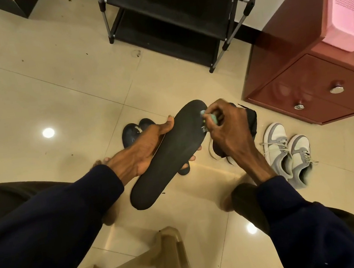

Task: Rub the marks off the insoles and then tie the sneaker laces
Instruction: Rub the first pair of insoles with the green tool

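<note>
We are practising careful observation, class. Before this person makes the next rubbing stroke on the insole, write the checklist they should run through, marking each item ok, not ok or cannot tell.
1. Left hand grips the insole: ok.
2. Right hand pinches the eraser: ok.
3. Eraser touches the insole's far end: ok.
4. All marks rubbed off: cannot tell; pale specks lie beside the eraser.
5. Grey sneakers stand nearby on the floor: ok.
6. Sneaker laces tied: cannot tell.
</note>
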The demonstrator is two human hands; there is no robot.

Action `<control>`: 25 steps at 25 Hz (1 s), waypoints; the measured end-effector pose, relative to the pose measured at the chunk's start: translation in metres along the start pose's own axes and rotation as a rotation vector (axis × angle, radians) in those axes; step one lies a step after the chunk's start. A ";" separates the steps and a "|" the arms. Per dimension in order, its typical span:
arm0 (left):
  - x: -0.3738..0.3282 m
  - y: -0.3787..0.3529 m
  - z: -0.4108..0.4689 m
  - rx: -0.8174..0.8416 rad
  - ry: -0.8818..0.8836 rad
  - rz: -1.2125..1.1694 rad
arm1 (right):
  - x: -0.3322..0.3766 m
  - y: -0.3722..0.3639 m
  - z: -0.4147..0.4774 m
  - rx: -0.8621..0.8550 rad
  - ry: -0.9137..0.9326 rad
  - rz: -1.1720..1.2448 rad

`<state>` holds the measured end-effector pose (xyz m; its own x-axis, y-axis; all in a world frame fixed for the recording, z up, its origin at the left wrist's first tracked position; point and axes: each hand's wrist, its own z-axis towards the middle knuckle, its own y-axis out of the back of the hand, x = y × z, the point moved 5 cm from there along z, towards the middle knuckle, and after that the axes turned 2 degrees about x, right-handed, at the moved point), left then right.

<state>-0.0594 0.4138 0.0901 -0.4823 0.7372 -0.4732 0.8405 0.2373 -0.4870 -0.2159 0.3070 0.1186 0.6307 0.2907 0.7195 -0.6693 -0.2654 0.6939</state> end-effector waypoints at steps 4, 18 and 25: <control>0.001 0.008 -0.001 -0.043 -0.012 0.018 | 0.020 -0.020 -0.016 0.178 0.083 0.048; 0.003 0.008 0.004 -0.021 -0.044 -0.081 | 0.006 -0.014 -0.002 0.197 0.056 -0.024; 0.006 0.011 0.006 -0.091 -0.069 -0.098 | 0.029 -0.033 -0.020 0.367 0.157 0.004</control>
<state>-0.0544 0.4166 0.0777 -0.5764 0.6634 -0.4771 0.8059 0.3649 -0.4662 -0.1838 0.3425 0.1158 0.5420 0.4184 0.7288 -0.4689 -0.5691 0.6754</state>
